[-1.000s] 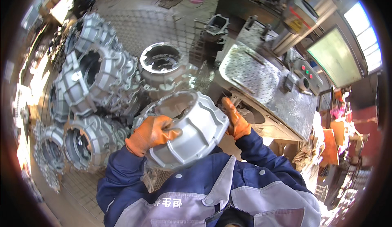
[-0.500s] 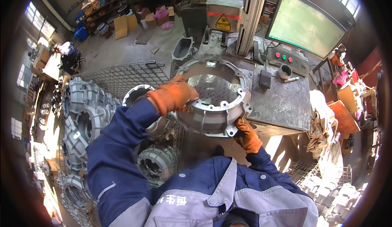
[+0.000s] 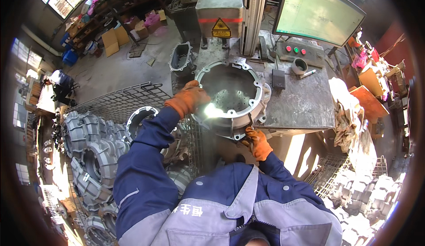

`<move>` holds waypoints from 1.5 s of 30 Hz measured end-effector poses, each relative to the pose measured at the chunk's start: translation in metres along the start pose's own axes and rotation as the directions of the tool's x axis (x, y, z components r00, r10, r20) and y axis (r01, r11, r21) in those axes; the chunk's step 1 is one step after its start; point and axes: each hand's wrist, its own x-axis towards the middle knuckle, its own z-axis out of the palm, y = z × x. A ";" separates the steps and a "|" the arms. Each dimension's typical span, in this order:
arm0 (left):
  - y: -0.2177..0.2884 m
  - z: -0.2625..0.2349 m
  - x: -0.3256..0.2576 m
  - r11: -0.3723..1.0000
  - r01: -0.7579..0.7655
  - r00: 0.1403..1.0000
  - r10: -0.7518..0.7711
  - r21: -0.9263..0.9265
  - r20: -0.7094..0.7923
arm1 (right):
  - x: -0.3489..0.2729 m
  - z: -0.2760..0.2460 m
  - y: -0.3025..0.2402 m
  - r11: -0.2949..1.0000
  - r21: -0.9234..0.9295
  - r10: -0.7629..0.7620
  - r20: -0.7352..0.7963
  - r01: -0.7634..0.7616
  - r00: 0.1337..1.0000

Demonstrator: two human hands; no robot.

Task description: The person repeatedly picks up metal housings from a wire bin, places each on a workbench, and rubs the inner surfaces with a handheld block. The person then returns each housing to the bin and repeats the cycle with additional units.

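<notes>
A large round cast-metal housing (image 3: 232, 96) with a bolt-hole flange lies open side up on the left end of a steel worktable (image 3: 301, 104). My left hand (image 3: 191, 98), in an orange glove, grips its left rim. My right hand (image 3: 257, 142), also gloved in orange, holds the near rim from below. The housing overhangs the table's front edge toward me. A bright glare sits on its rim beside my left hand.
A boxy machine head (image 3: 220, 9) on a column stands over the table's back. A monitor (image 3: 319, 12), button box (image 3: 301, 52) and small black block (image 3: 279, 78) are on the right. A wire cage (image 3: 119, 102) of similar housings (image 3: 95, 157) is at left, more castings (image 3: 367, 197) at right.
I have turned from the wire cage to the worktable. The housing has gone from held at my chest to lying on the table under the machine head, both hands still on it.
</notes>
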 end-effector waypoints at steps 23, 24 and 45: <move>0.003 0.078 0.009 0.946 0.321 0.903 -0.292 -0.047 0.314 | 0.000 0.020 -0.007 0.378 0.642 0.499 0.465 -0.666 0.731; 0.003 0.077 0.010 0.870 0.466 0.865 -0.408 -0.164 0.292 | -0.002 0.022 -0.005 0.363 0.717 0.391 0.462 -0.595 0.796; 0.008 0.073 -0.011 0.846 0.493 0.849 -0.416 -0.204 0.326 | -0.014 0.042 0.030 -0.161 0.859 0.578 0.482 -0.487 0.659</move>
